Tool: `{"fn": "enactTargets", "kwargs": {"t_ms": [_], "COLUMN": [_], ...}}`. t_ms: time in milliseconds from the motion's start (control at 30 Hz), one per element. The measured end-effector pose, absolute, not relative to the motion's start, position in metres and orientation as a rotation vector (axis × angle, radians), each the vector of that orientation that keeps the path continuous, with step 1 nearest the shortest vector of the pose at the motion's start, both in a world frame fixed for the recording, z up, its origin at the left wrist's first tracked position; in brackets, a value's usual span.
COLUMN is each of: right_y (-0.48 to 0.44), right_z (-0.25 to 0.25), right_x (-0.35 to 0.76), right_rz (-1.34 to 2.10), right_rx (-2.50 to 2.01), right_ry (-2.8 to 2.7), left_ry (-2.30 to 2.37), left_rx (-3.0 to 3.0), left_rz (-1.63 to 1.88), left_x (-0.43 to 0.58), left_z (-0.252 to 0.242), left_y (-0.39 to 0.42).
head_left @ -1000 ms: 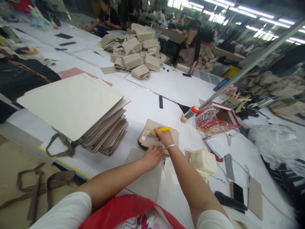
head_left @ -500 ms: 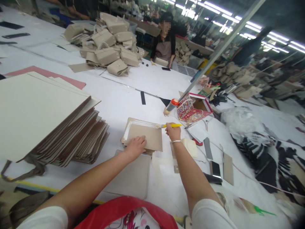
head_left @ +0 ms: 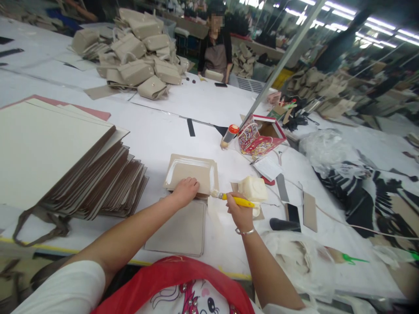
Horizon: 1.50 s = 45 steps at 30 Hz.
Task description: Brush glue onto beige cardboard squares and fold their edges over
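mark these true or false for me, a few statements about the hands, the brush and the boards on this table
The left hand rests on the small beige rectangular panel. True.
The right hand holds a green-handled brush. False: the right hand grips a yellow-handled brush.
A glossy wet-looking band runs along the panel's edges. True.
The tall stack of large pale boards lies right of both hands. False: the stack lies to their left.

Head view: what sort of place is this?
Probably a bag-making factory floor: a heap of beige flap handbags on the long white worktable, a tall stack of beige cut panels, and the right hand holding a yellow-handled brush.
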State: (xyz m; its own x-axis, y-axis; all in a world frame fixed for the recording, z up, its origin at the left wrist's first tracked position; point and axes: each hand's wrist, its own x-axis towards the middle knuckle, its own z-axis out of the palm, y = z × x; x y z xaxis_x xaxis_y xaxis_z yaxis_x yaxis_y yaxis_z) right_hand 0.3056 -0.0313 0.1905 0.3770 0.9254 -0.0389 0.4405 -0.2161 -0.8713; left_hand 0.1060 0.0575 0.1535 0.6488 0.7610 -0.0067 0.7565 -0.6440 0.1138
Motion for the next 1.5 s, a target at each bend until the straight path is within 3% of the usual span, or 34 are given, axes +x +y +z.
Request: {"fn": "enactTargets", "kwargs": {"t_ms": [333,400,500,600,667,900,1167,1300,1500], "right_y": [-0.044,-0.048,-0.054,-0.058,-0.061,-0.076,-0.106,-0.130,-0.152], "right_z": [0.201,0.201,0.194,0.182,0.173,0.148,0.128,0.116,0.068], "right_x": [0.299,0.295,0.288,0.275,0.261,0.232,0.245,0.257,0.267], "right_rz": [0.580,0.550,0.544,0.558,0.521,0.453,0.759,0.784,0.770], "right_rx": [-1.590,-1.554,-1.518,-1.529,-1.593,-1.735,-1.601,-1.655,-1.899], "right_ry": [-0.838,-0.869,-1.000,-1.203,-1.343,-1.407,-1.105,-1.121,-1.311], "left_ry": [1.210,1.197,1.341,1.522,1.553,1.137,0.933,1.166,1.618], "left_rx": [2.690,2.775,2.698,2.157,1.765,0.790,0.575,0.596,1.071], "left_rz": [-0.063,0.159,0.832,1.361,1.453,1.298,1.226,1.228,0.773], "left_x": [0.096,0.087,0.065,0.043,0.034,0.040,0.026,-0.002,-0.031], "left_z": [0.176,0.188,0.212,0.233,0.238,0.193,0.153,0.123,0.064], "left_y": [0.056,0.053,0.040,0.019,0.002,-0.051,-0.076,-0.076,-0.092]}}
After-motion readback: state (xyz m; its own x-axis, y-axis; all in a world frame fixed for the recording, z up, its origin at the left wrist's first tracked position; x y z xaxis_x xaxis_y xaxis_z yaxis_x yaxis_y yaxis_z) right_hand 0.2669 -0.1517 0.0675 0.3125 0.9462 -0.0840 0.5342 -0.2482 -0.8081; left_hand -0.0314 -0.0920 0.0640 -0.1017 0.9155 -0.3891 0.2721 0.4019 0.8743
